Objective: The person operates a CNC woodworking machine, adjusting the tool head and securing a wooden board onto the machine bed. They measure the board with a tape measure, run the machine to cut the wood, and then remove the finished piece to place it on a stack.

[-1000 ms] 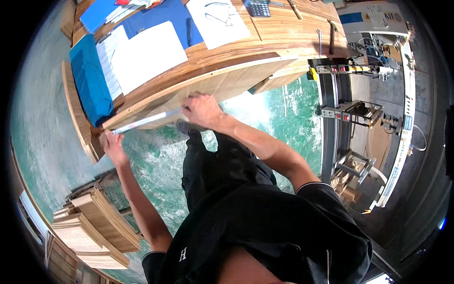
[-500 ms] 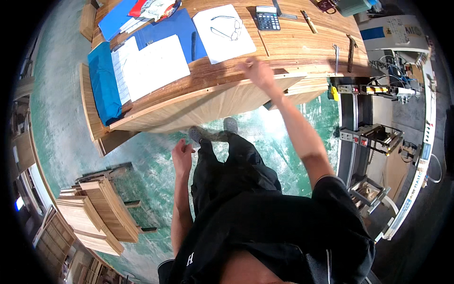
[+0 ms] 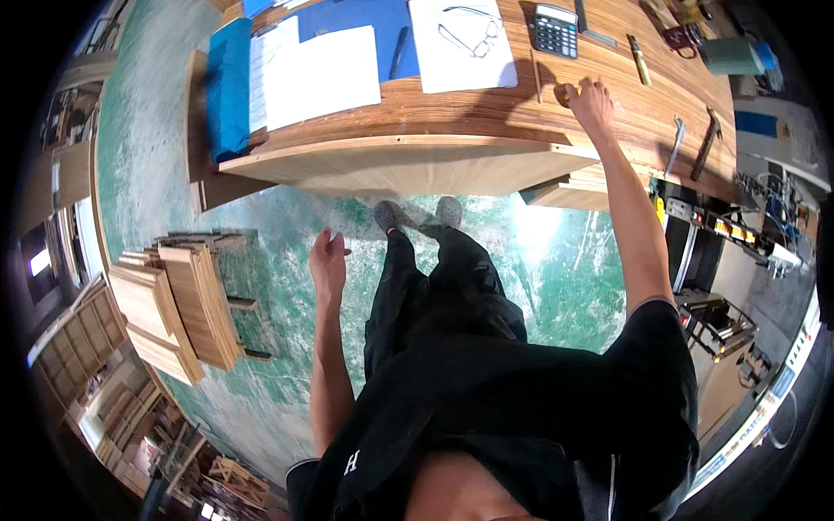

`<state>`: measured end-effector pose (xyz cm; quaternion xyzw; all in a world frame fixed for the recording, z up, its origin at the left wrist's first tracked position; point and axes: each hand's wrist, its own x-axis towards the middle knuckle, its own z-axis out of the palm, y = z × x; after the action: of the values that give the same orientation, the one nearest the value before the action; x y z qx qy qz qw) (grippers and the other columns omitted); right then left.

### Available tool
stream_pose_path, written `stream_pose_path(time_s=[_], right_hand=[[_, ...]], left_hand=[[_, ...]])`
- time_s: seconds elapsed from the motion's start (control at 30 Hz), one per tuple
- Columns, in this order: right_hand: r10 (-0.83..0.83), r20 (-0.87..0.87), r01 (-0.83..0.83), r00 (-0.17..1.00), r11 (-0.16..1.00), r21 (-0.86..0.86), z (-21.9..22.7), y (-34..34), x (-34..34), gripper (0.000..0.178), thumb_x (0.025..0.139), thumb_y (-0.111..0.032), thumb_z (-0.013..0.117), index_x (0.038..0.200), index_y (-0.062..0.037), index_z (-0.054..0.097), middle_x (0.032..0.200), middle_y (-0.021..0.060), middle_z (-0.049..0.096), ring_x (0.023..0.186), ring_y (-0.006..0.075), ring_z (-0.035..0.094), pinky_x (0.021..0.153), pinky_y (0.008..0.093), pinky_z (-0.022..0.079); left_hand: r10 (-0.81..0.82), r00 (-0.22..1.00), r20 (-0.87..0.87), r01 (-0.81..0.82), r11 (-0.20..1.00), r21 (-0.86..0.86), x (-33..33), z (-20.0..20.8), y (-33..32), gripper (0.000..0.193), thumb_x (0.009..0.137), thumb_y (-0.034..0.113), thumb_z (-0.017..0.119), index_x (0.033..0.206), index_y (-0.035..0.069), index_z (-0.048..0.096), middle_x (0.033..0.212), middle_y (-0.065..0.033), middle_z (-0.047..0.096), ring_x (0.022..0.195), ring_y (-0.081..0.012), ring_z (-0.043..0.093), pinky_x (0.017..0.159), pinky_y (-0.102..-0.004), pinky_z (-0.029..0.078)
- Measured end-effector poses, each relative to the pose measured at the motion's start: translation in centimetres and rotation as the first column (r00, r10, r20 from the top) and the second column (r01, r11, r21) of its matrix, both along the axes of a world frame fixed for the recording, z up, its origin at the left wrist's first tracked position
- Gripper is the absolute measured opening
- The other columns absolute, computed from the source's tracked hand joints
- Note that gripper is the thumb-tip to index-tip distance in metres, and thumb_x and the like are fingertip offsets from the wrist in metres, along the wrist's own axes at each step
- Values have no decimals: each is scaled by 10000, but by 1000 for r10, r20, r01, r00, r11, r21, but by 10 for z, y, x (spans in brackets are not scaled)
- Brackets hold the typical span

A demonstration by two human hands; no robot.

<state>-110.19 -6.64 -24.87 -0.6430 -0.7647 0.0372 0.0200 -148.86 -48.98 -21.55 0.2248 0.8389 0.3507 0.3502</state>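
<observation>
My right hand [image 3: 592, 108] is over the wooden workbench [image 3: 486, 117], its fingers bent down and apart. Beside its thumb is a small yellowish-brown patch that I cannot make out. Just left of that hand lies a thin brown stick like a pencil [image 3: 536, 76], with a black calculator [image 3: 555, 35] beyond it. To its right are a marker-like stick [image 3: 638, 61], a metal wrench-like tool [image 3: 676, 143] and a hammer [image 3: 706, 143]. My left hand [image 3: 327, 265] hangs over the floor, loosely open, touching nothing.
Glasses [image 3: 473, 35] rest on a white sheet [image 3: 456, 74]; other papers [image 3: 321, 78] and a blue cloth-like bundle [image 3: 228, 91] lie further left. At the bench's far right stand a mug [image 3: 684, 39] and a green bottle [image 3: 734, 56]. Wooden panels [image 3: 165, 313] are stacked on the floor.
My right hand has moved right along the bench, from near the white sheet to past the pencil-like stick. The whole view has shifted and turned. My left hand still hangs.
</observation>
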Motion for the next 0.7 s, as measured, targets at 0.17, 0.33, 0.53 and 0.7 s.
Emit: stream_pose_path(time_s=[0.17,0.33,0.53,0.7], right_hand=[[199,-23,-200,980,970,-135,-19,-77,-6,580,907,-535,449,779,-8,655,840,251,651,808,396,641,743,484,498],[-75,-20,66,997,953,-297,-4,-109,-20,689,921,-574,376,745,20,676,845,280,644,861,432,627,816,489,477],[-139,3,126,990,888,-443,5,-157,4,690,896,-618,373,867,-19,713,888,240,665,929,409,621,839,457,467],[-240,25,205,970,766,-609,8,-198,51,695,836,-624,518,885,45,699,814,224,675,843,343,656,778,377,486]], left_hand=[[24,999,23,-26,995,92,-30,-1,9,237,940,169,541,920,-66,518,823,-12,444,730,-69,483,631,-269,537],[98,991,94,-112,981,161,-63,-9,4,430,943,240,549,1159,-127,490,856,-66,550,720,-105,562,657,-266,515],[376,784,493,-539,807,240,-123,-21,-40,329,950,312,533,1026,-8,520,874,-50,468,791,-162,489,805,-410,550],[379,281,882,-823,568,19,-212,-36,-90,390,932,373,540,990,-9,484,851,-91,468,804,-282,514,934,-581,445]])
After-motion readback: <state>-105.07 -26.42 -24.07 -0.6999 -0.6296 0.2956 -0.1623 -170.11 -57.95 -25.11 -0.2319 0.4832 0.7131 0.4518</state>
